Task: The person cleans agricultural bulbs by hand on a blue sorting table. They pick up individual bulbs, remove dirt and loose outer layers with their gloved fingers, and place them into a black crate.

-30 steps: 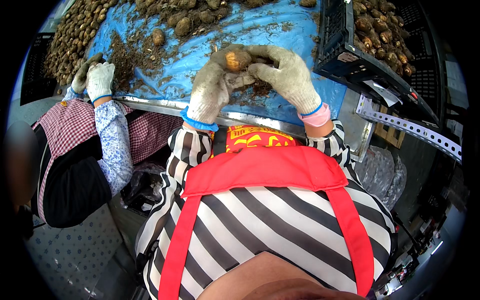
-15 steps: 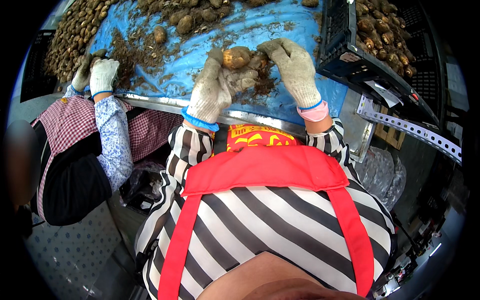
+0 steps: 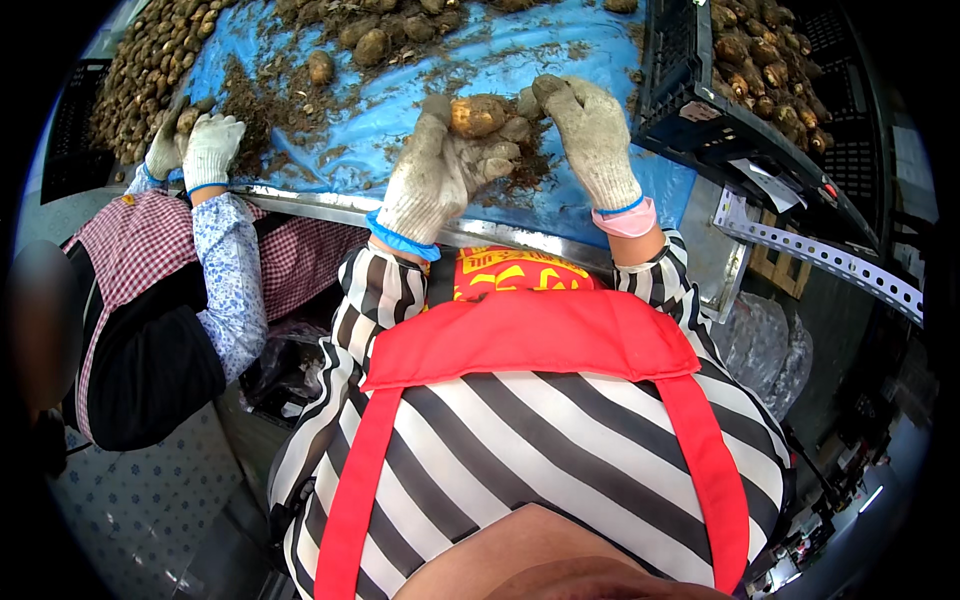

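My left hand [image 3: 428,178], in a dirt-stained white knit glove with a blue cuff, is closed around a brown taro [image 3: 478,116]. The tuber lies lengthwise between thumb and fingers, its yellowish-brown side turned up. Just off its right end is my right hand [image 3: 588,140], gloved alike, with a pink band at the wrist. The thumb and fingers of that hand are bent together in a pinch; what they hold, if anything, is hidden. Dark root fibres and soil [image 3: 530,170] lie below, between both hands, on the blue plastic sheet [image 3: 400,95].
Loose soil-covered taros [image 3: 372,46] lie along the far side, and a big heap [image 3: 150,75] fills the far left. At right stands a black crate [image 3: 690,125] with more taros [image 3: 760,70]. On my left, a co-worker's gloved hands [image 3: 210,150] work. A metal edge [image 3: 310,203] borders the table.
My right hand has drawn slightly right, away from the taro's end, its fingertips bunched closer. The left hand keeps the taro, shifted slightly right. The co-worker's right hand has turned a little.
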A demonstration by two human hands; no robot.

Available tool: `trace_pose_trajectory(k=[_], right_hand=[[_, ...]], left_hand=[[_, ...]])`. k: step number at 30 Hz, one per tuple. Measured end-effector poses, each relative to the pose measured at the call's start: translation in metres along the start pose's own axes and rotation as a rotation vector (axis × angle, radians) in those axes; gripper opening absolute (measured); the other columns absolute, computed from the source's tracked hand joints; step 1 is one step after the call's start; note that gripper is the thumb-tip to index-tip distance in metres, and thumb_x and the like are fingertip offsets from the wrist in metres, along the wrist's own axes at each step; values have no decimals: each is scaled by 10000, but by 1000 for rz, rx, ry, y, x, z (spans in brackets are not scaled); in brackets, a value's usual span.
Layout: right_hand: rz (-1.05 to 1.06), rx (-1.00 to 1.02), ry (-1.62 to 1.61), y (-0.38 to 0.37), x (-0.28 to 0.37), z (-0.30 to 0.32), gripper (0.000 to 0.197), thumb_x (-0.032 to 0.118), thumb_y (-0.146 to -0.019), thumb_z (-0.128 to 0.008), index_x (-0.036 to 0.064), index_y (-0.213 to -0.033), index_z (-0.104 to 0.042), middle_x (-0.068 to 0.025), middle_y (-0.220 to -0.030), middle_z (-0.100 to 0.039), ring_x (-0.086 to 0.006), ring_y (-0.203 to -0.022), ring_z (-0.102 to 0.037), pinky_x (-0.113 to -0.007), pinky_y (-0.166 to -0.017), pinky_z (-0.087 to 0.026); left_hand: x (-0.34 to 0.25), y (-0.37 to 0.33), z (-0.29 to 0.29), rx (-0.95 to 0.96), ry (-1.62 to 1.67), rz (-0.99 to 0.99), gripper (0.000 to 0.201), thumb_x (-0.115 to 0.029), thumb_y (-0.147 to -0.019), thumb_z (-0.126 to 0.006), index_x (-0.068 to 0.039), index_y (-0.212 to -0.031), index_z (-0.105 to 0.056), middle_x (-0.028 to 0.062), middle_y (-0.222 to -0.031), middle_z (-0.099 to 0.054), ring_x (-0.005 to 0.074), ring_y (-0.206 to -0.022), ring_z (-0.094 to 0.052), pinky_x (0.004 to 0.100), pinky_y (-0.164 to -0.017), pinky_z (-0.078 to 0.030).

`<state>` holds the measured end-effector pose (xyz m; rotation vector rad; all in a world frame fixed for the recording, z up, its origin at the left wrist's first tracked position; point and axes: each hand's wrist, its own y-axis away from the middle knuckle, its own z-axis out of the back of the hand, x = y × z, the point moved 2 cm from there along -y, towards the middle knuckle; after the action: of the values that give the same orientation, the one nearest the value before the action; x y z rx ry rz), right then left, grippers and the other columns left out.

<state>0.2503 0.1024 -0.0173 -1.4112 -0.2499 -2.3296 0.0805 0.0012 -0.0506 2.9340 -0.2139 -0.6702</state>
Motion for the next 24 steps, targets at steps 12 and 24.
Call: trace_pose_trajectory(k=[12,24], right_hand=[[142,8,78,18,31,-11,289,262,-856,-710,96,-1089,-749,-133,-1044,-706,-318,-977,-691,-394,-867,-552],[108,-8,217,3,0,8,257,269,-921,-618,95,-1062,-745,-138,-1063,-710,-325,-990,-687,-399,-876,-536]], left_hand=[[-7,4,-15,-248,-449,-223,501,-218,-1050,-497,120,-1409,-409,244,-1277,-590,309,-1093,-681,396,-929,-614],[-8,8,-9,-22,-195,-134,571,-239,-1003,-540,102,-1433,-382,287,-1320,-562,377,-1174,-639,472,-1016,-559]])
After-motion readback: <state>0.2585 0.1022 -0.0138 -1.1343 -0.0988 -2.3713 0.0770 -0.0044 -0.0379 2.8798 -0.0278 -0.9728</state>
